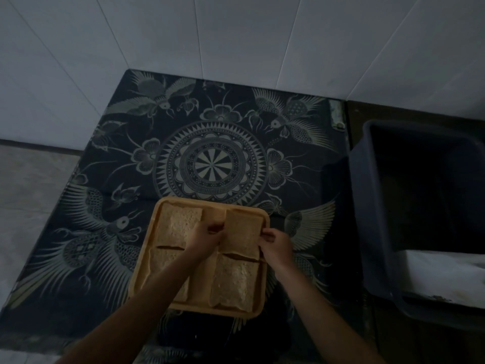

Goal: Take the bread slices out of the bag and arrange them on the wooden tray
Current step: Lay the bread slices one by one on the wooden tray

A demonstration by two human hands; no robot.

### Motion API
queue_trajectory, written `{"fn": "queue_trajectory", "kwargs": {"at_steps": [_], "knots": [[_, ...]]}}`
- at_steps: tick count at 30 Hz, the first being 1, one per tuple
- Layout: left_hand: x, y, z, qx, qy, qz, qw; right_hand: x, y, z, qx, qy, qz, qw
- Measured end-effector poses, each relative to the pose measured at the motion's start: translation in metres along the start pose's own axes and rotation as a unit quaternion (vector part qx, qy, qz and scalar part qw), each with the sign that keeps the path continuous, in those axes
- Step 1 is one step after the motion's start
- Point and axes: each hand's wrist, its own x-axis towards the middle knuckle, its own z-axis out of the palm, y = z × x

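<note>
Both hands pinch the bread slice (pixel 242 231) at the wooden tray's (pixel 265 285) one-o'clock corner, left hand (pixel 206 239) gripping its nine-o'clock edge, right hand (pixel 275 244) its three-o'clock edge, three other slices (pixel 235 285) already lying flat.

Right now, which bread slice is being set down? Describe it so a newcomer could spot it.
Find the wooden tray on the dark patterned cloth. Four slices lie on it; take the far right slice. Unlike the other three, it is pinched at its edges by the left hand and right hand.
</note>
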Motion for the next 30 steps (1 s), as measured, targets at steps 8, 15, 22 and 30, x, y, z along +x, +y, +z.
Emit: {"fn": "queue_trajectory", "kwargs": {"at_steps": [8,15,22,30], "knots": [[0.002,-0.005,0.005,0.042,0.026,0.027,0.998,-0.004,0.000,0.002,-0.088,0.027,-0.070,0.993],[-0.001,-0.014,0.011,0.050,0.048,0.034,0.997,-0.007,-0.001,0.004,-0.145,0.030,-0.101,0.984],[-0.001,-0.016,0.012,0.049,0.058,0.033,0.997,-0.011,-0.004,0.005,-0.149,0.048,-0.108,0.982],[0.000,-0.016,0.013,0.023,0.057,0.031,0.998,-0.014,-0.004,0.006,-0.150,0.063,-0.123,0.979]]}}
